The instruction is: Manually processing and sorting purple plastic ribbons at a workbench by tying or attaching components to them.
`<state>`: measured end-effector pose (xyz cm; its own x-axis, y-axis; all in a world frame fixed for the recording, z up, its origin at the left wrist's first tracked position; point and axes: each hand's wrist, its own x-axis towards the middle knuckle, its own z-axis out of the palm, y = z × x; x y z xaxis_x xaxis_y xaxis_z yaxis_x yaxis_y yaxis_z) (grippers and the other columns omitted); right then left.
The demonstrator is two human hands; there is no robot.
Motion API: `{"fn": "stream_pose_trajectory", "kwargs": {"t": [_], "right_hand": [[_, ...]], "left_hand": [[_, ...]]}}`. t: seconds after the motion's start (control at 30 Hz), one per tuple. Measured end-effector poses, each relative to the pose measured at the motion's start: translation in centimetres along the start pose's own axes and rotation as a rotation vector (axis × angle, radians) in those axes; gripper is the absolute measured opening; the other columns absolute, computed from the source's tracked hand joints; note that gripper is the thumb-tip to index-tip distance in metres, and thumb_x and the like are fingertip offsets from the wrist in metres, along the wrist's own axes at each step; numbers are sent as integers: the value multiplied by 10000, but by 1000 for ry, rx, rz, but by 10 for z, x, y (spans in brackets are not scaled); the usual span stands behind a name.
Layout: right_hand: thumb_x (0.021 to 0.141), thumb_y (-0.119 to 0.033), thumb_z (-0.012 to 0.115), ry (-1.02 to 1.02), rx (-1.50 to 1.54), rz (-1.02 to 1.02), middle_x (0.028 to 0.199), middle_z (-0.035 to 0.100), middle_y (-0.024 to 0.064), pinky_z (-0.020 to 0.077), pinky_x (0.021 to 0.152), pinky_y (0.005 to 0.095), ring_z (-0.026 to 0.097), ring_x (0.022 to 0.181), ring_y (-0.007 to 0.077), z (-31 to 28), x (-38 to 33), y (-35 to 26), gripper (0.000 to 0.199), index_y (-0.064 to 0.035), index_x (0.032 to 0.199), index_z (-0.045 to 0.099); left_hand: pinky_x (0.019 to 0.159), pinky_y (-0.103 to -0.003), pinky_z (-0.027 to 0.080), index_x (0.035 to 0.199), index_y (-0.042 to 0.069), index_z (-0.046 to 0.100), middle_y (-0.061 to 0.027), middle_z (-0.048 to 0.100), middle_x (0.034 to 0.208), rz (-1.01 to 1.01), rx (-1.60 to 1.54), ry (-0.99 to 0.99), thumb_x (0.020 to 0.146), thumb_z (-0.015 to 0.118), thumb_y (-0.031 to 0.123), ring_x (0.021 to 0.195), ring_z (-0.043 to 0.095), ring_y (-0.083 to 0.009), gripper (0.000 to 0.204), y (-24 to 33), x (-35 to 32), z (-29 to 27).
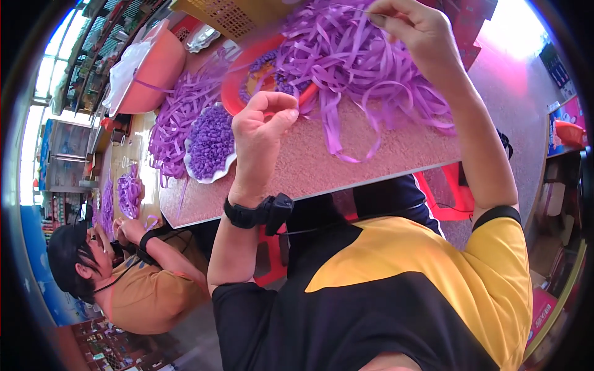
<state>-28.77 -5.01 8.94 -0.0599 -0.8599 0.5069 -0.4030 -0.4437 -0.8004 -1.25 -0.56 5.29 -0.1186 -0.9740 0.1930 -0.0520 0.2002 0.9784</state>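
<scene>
My left hand point(263, 133) is raised over the near part of the table, thumb and forefinger pinched together; what lies between them is too small to make out. Farther off to the right, my right hand point(416, 26) pinches a thin thread-like strand point(346, 7) that runs leftward from its fingertips. Beneath and between both hands spreads a heap of loose purple ribbons point(346, 68). A red basin point(233, 80) sits just beyond my left hand, with purple pieces in it. Beside that hand, a white wavy-edged dish point(213, 176) holds many small curled purple pieces point(210, 142).
The pink table point(383, 148) has its near edge before my body. A pink basin point(162, 68) with white material and a yellow basket point(223, 18) stand at the back. More purple ribbons point(185, 111) lie left. A co-worker point(142, 278) handles ribbon at the lower left.
</scene>
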Motion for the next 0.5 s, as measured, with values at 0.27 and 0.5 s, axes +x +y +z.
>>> {"fn": "stream_pose_trajectory", "kwargs": {"t": [0.27, 0.5], "right_hand": [[853, 76, 578, -203, 197, -11, 821, 695, 54, 497, 625, 237, 626, 715, 84, 20, -13, 22, 226, 1, 1033, 692], [947, -43, 603, -539, 518, 172, 838, 656, 46, 484, 557, 206, 609, 585, 82, 49, -17, 21, 116, 17, 1020, 670]], "left_hand": [[751, -403, 474, 1002, 59, 638, -86, 592, 857, 219, 818, -259, 740, 777, 102, 844, 569, -271, 300, -17, -34, 27], [715, -380, 493, 914, 36, 661, -80, 640, 829, 271, 724, -273, 815, 687, 37, 795, 623, -264, 102, -26, -19, 16]]}}
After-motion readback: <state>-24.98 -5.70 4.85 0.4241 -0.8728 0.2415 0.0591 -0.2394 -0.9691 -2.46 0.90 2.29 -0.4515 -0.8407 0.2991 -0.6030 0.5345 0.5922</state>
